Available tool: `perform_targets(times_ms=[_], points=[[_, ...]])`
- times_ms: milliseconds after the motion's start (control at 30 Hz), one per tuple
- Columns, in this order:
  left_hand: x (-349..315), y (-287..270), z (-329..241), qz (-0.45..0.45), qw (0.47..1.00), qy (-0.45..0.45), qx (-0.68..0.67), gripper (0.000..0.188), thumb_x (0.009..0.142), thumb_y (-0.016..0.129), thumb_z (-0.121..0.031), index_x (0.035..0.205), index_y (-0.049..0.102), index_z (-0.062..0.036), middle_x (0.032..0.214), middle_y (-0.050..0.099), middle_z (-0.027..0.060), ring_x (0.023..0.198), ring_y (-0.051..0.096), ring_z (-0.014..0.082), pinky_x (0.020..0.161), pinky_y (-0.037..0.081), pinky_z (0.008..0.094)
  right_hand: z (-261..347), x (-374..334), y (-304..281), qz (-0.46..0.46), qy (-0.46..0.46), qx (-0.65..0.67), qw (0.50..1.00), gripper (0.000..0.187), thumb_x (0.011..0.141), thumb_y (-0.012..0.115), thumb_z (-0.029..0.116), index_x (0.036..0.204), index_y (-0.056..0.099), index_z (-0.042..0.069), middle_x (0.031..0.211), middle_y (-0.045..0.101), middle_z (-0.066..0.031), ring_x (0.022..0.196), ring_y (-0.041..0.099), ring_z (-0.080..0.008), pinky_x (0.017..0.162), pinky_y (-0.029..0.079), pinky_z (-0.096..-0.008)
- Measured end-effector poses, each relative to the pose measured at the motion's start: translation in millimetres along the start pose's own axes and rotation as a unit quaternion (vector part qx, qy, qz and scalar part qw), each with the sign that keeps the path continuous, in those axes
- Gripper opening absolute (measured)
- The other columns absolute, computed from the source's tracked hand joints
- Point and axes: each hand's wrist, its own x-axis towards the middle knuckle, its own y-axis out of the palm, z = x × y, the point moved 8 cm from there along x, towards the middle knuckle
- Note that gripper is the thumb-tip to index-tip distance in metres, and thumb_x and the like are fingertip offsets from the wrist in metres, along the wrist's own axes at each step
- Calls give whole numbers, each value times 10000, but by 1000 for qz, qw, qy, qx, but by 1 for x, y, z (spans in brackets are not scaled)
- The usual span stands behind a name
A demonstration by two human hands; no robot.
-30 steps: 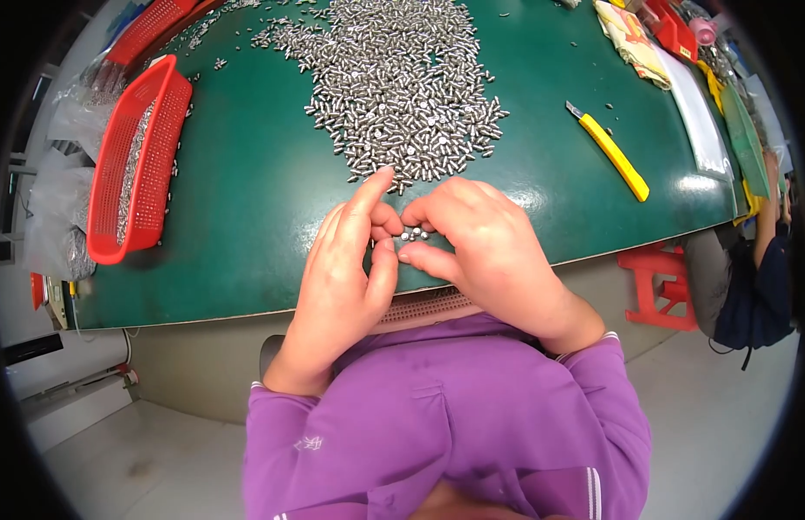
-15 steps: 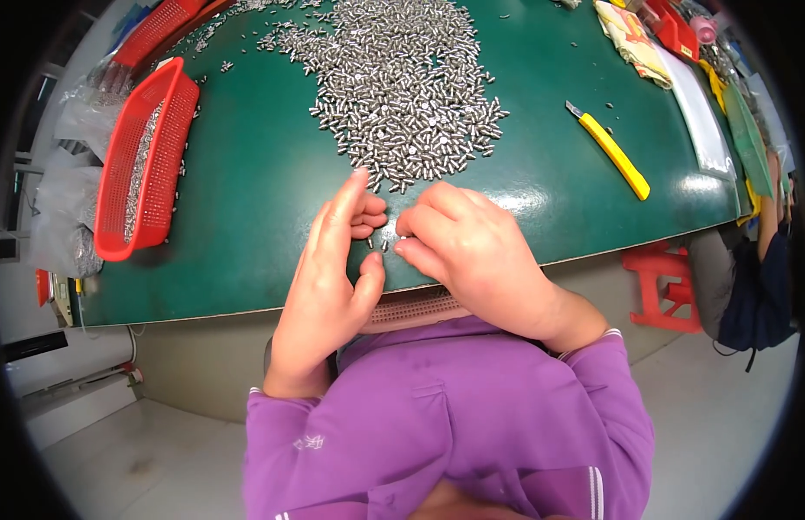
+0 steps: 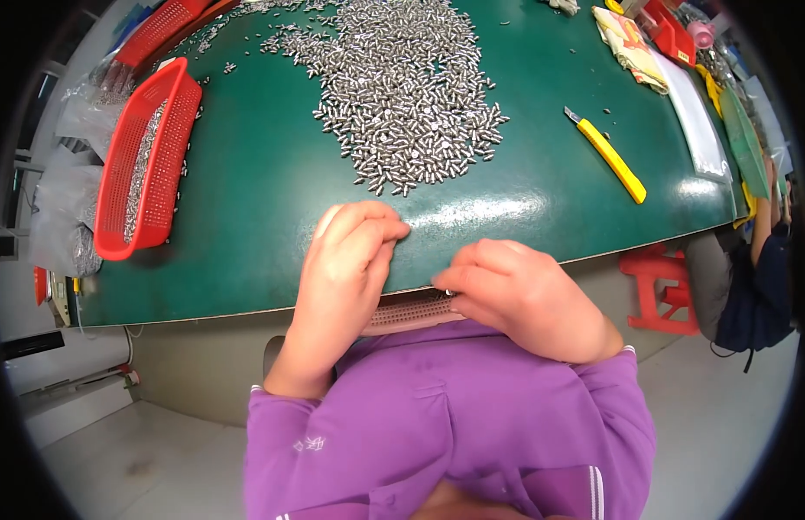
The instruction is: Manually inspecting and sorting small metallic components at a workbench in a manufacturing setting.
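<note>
Left hand in head view: the left hand (image 3: 346,256) is staying over the green table (image 3: 246,217), near the front edge, with its fingers bending inward; I cannot tell whether it is holding something.
Right hand: the right hand (image 3: 524,290) is hanging at the front edge, and a small metal piece (image 3: 448,293) is showing between thumb and fingers; I cannot tell if it is gripping or releasing this.
Pink basket: the pink basket (image 3: 402,326) is sitting just below the front edge.
Metal pile: the metal pile (image 3: 411,113) is covering the table's middle, stretching toward the far edge.
Red basket: the red basket (image 3: 175,143) is standing near the left edge, holding metal pieces (image 3: 142,173).
Yellow cutter: the yellow cutter (image 3: 612,160) is lying toward the right edge.
</note>
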Motion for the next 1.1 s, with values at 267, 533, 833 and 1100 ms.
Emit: perform_targets(times_ms=[267,533,833,1100], points=[[14,14,9,-35,998,-59,-7,557,845,641,103,1384,547,-4,1113,634,165,1007,607,336,897,501,439,-33,39,-16,-166,35,-79,982,271,871,690,37,1137,652,6,1057,615,-156,995,606,-371,864,512,-457],[11,15,9,-9,996,-56,-64,660,831,640,124,1456,509,-43,1022,650,122,966,614,288,876,508,407,-30,40,-1,-131,3,-31,991,177,843,703,29,1007,640,7,959,611,-146,926,606,-360,830,501,-458],[8,13,7,-7,998,-46,-45,671,811,666,123,1444,525,-48,990,654,92,946,609,262,860,504,391,-28,40,-1,-145,4,-28,989,166,822,726,37,956,630,26,909,593,-114,883,593,-329,796,490,-441],[7,14,5,-5,999,-30,-41,671,807,656,132,1442,523,-41,975,643,91,928,616,254,838,510,380,-29,38,-2,-156,-8,-22,988,141,830,720,35,940,632,39,896,586,-107,860,588,-319,783,488,-430]])
